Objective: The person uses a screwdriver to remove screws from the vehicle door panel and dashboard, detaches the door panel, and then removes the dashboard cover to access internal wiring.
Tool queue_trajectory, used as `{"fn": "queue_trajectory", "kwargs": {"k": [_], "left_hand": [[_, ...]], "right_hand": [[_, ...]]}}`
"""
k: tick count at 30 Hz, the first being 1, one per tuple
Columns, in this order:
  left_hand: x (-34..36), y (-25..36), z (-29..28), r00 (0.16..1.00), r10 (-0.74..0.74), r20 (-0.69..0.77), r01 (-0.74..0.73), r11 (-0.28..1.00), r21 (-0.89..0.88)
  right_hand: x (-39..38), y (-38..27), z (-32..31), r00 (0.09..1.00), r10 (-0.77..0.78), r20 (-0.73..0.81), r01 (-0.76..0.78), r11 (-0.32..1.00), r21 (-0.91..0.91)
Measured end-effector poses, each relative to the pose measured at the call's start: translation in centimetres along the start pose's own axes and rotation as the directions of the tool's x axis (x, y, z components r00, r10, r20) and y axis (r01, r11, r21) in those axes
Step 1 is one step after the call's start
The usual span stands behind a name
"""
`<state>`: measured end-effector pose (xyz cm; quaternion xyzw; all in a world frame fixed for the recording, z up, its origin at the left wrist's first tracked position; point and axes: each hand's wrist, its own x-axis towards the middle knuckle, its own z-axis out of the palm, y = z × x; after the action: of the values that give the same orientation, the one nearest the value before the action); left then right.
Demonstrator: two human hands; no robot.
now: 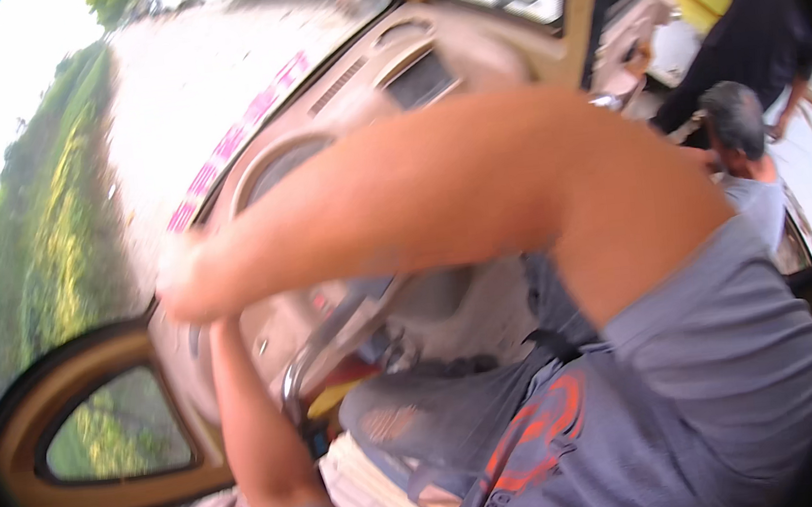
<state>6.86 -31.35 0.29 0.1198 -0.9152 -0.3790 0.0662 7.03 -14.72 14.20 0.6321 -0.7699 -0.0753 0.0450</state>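
My right hand point(186, 279) is at the far left, by the lower corner of the windshield. Motion blur smears its fingers, so I cannot make out their pose or anything in them. The bare right forearm point(370, 193) stretches across the dashboard point(346, 106) and covers much of it. From below, my left forearm point(249, 409) rises to the same spot; the left hand is mostly hidden behind the right one. Below my right forearm, a shiny curved bar point(301, 362), perhaps part of the steering wheel, stands before my jeans-clad legs point(443, 413).
A small rounded side window point(118, 432) in a brown frame lies at left. A pink-marked strip point(240, 137) runs along the windshield's base. A dark screen point(417, 79) is set in the dashboard. At right are a person in dark clothes point(749, 29) and another person's head point(736, 120).
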Motion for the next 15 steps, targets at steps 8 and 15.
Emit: {"fn": "queue_trajectory", "kwargs": {"k": [8, 15], "left_hand": [[-1.7, 1.8, -3.7, 0.996, 0.059, 0.072, -0.026, 0.92, -0.392], [-12.4, 12.8, -8.8, 0.979, 0.202, 0.003, -0.169, 0.825, -0.539]], "right_hand": [[2.0, 1.8, 3.7, 0.945, -0.069, -0.32, 0.038, 0.994, -0.102], [1.9, 1.6, 6.8, 0.356, 0.033, -0.934, 0.15, 0.984, 0.092]]}}
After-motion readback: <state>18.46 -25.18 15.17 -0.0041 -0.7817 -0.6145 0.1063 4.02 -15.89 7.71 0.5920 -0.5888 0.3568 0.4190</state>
